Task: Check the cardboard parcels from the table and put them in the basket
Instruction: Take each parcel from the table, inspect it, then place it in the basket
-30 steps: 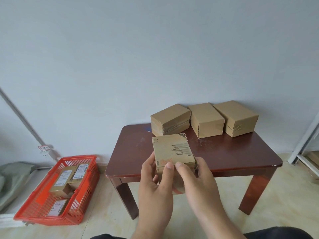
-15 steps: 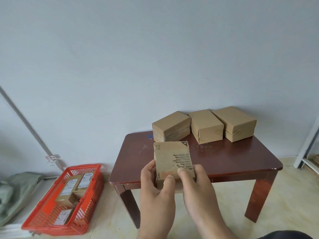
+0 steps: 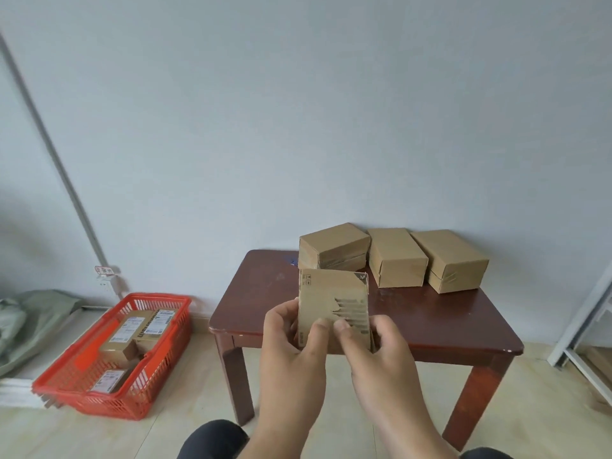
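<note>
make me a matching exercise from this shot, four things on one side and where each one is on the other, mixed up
Things
1. small brown cardboard parcel with torn printed face
2. red plastic mesh basket
3. three plain brown cardboard boxes
4. grey-green sack

Places
A. in a row at the back of the dark wooden table
B. on the floor left of the table, labelled parcels inside
C. held between the left hand and right hand
D. against the wall at the far left

Pairs: 1-C, 2-B, 3-A, 4-D

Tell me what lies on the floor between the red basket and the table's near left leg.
Nothing: in the head view, only bare pale floor runs from the red basket to the table's near left leg.
</note>
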`<action>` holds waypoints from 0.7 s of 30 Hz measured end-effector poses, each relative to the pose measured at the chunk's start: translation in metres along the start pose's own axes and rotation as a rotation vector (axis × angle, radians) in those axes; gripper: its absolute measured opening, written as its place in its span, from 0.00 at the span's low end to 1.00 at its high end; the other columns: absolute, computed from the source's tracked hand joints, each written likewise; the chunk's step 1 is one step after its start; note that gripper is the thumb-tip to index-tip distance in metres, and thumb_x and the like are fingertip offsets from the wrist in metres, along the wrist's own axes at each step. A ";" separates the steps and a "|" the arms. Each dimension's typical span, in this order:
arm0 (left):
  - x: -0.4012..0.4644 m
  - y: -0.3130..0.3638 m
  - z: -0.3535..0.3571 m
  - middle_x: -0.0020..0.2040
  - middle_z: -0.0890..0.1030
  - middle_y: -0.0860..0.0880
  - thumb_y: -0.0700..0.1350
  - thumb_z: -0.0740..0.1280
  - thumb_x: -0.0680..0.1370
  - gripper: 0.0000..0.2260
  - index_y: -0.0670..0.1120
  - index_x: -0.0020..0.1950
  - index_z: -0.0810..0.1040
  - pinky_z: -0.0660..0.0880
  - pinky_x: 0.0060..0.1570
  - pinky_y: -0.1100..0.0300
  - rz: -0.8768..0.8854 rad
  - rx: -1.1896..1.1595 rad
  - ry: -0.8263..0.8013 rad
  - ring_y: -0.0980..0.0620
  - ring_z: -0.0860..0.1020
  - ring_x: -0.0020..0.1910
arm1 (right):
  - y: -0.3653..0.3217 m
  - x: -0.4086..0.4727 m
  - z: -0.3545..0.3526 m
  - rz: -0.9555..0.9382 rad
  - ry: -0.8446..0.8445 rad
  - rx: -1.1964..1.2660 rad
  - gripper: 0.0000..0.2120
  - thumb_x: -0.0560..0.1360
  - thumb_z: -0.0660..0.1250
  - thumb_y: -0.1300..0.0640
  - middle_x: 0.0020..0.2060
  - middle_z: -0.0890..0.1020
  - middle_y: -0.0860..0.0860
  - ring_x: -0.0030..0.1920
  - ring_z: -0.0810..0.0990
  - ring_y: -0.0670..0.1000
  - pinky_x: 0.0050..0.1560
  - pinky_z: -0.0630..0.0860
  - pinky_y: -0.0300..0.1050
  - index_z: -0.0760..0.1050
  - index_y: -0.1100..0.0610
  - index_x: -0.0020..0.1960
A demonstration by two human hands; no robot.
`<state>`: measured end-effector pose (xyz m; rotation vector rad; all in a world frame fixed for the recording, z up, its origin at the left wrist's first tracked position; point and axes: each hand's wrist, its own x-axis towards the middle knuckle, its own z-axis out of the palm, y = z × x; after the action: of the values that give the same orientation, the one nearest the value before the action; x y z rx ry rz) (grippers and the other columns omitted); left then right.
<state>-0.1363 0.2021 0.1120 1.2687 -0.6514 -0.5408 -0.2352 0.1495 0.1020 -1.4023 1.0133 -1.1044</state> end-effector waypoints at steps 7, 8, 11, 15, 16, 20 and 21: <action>-0.001 -0.011 -0.002 0.57 0.86 0.56 0.37 0.72 0.80 0.18 0.53 0.65 0.76 0.79 0.53 0.65 0.015 0.004 -0.039 0.59 0.84 0.57 | 0.000 0.009 0.001 -0.003 0.062 -0.009 0.12 0.76 0.75 0.44 0.44 0.85 0.34 0.44 0.84 0.37 0.44 0.76 0.38 0.78 0.46 0.56; 0.000 -0.013 -0.001 0.58 0.85 0.55 0.37 0.72 0.80 0.19 0.53 0.67 0.75 0.80 0.53 0.65 0.008 0.008 -0.049 0.59 0.84 0.58 | 0.000 0.011 0.002 -0.002 0.069 -0.003 0.13 0.76 0.75 0.43 0.45 0.86 0.35 0.45 0.84 0.37 0.47 0.78 0.41 0.78 0.44 0.57; 0.006 -0.015 -0.001 0.66 0.81 0.55 0.36 0.71 0.81 0.22 0.55 0.71 0.74 0.80 0.56 0.65 -0.016 0.010 -0.081 0.58 0.82 0.62 | 0.000 0.020 0.004 -0.006 0.081 -0.032 0.11 0.77 0.73 0.41 0.45 0.87 0.39 0.46 0.85 0.39 0.51 0.81 0.47 0.82 0.43 0.56; 0.020 -0.010 0.005 0.65 0.74 0.62 0.37 0.70 0.81 0.24 0.67 0.64 0.72 0.77 0.56 0.69 0.014 0.098 -0.112 0.68 0.77 0.62 | -0.002 0.036 0.011 0.009 0.115 -0.028 0.10 0.78 0.72 0.41 0.41 0.87 0.41 0.43 0.85 0.42 0.46 0.80 0.45 0.83 0.47 0.50; 0.025 -0.008 0.006 0.65 0.73 0.63 0.39 0.70 0.81 0.23 0.68 0.63 0.72 0.76 0.56 0.69 0.016 0.114 -0.122 0.69 0.77 0.60 | -0.002 0.041 0.012 0.010 0.126 -0.031 0.10 0.78 0.72 0.41 0.41 0.87 0.41 0.42 0.85 0.42 0.44 0.79 0.45 0.82 0.48 0.49; 0.041 -0.009 0.005 0.63 0.72 0.64 0.44 0.70 0.82 0.21 0.65 0.68 0.73 0.74 0.61 0.67 0.004 0.145 -0.134 0.68 0.75 0.61 | 0.001 0.055 0.017 -0.006 0.127 -0.083 0.12 0.77 0.74 0.40 0.42 0.87 0.43 0.43 0.85 0.43 0.44 0.78 0.45 0.82 0.48 0.48; 0.045 -0.011 0.004 0.63 0.72 0.64 0.46 0.69 0.82 0.21 0.64 0.71 0.72 0.73 0.62 0.67 0.000 0.155 -0.136 0.69 0.74 0.61 | 0.003 0.057 0.017 -0.007 0.114 -0.097 0.12 0.77 0.74 0.40 0.43 0.87 0.44 0.44 0.85 0.43 0.44 0.78 0.44 0.82 0.48 0.48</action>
<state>-0.1080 0.1659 0.1089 1.3855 -0.8202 -0.5891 -0.2064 0.0978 0.1045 -1.4335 1.1580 -1.1642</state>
